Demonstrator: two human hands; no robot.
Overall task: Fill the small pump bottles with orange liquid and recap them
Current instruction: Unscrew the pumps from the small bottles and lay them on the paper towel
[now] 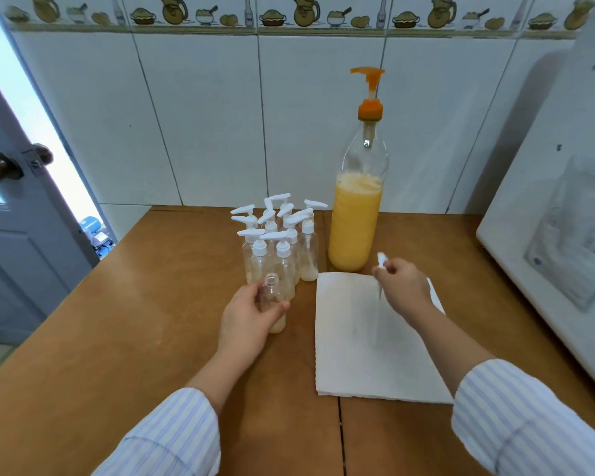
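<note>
One small bottle [272,304] is gripped around its middle by the left hand [251,317] and stands upright on the counter [117,338], just in front of the cluster of capped bottles [279,249]. Its neck is open, and only a shallow layer of pale orange liquid is seen at its bottom. Its pump cap [381,261] is pinched in the fingers of the right hand [404,286], with the thin dip tube blurred and hanging down over the paper towel [358,355] — so the step in hand is judged to be the uncapping of this bottle, filling not yet begun.

The big bottle [356,214] of orange liquid, topped by an orange pump [370,94], stands at the back of the counter, just beside the cluster and touching the far edge of the towel or nearly so. It is about half full.

For the next move, the pump cap is probably best laid on the towel, so that drips from the tube are caught. The open bottle then needs to be brought under the orange spout — neck lined up closely, since the opening is narrow — and the pump pressed with the freed right hand. The capped bottles behind also hold only a little liquid, so most of the task is judged to be still ahead.
</note>
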